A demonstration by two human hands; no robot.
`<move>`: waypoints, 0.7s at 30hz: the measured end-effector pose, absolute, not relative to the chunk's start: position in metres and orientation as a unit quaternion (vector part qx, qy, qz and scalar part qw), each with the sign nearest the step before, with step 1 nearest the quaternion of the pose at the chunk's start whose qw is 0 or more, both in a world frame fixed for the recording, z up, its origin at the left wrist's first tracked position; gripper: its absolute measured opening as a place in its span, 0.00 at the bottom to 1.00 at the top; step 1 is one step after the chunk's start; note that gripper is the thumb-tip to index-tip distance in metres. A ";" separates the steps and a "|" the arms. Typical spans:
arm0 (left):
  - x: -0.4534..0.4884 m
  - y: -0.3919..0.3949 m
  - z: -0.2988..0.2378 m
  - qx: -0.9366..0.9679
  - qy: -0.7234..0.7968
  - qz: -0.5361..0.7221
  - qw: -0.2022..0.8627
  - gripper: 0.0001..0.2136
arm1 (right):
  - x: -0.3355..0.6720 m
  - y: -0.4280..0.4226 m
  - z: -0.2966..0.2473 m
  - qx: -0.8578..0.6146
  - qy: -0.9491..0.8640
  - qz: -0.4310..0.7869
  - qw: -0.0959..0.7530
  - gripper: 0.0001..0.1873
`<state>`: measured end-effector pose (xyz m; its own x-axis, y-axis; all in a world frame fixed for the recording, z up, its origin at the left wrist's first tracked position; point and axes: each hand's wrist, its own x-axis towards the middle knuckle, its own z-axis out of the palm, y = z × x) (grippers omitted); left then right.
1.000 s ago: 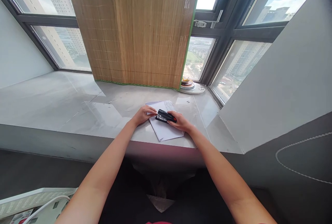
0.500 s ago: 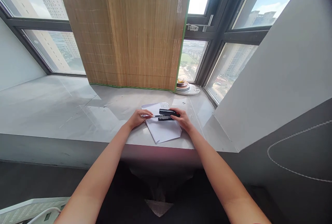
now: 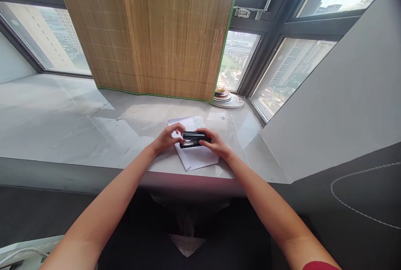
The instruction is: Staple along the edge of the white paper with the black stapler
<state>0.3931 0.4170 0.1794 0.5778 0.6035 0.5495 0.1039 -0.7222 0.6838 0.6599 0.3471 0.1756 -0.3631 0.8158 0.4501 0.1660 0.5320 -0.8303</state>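
Note:
My right hand (image 3: pixel 215 142) grips the back end of a black stapler (image 3: pixel 194 135), fingers over the top and thumb along the near side. The stapler's top arm is raised from its base, and metal parts show in the gap. My left hand (image 3: pixel 167 137) is at the stapler's front end, index finger by the top arm and thumb by the lower part, in a curved hold. White paper sheets (image 3: pixel 196 159) lie beneath the stapler. Handwriting or print covers the far corner of the paper.
The pale sill (image 3: pixel 125 140) ends at a front edge close to me. Small dark bits (image 3: pixel 222 118) lie beyond the paper. Stacked plates (image 3: pixel 223 97) stand in the corner by the window, beside a hanging bamboo blind (image 3: pixel 156 36). A beaded cord (image 3: pixel 344 203) hangs at right.
A slim, pale, dark-tipped piece at my left fingers no longer shows, and those fingers are now at the stapler's front end. The stapler has shifted slightly left. The view has tilted down.

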 end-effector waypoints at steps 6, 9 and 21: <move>0.394 0.414 0.181 0.846 0.284 0.387 0.231 0.15 | 0.681 0.352 0.186 -0.383 -0.699 0.343 0.497 0.23; 0.395 0.416 0.176 0.881 0.315 0.302 0.183 0.12 | 0.718 0.366 0.196 -0.415 -0.671 0.347 0.506 0.23; 0.424 0.409 0.194 0.941 0.281 0.166 0.091 0.21 | 0.816 0.395 0.183 -0.425 -0.727 0.397 0.366 0.26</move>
<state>0.4240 0.4086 0.1938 0.7862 0.5598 0.2617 0.4989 -0.8249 0.2657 0.8164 0.3952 0.1829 -0.3716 0.9076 0.1953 0.3271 0.3248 -0.8874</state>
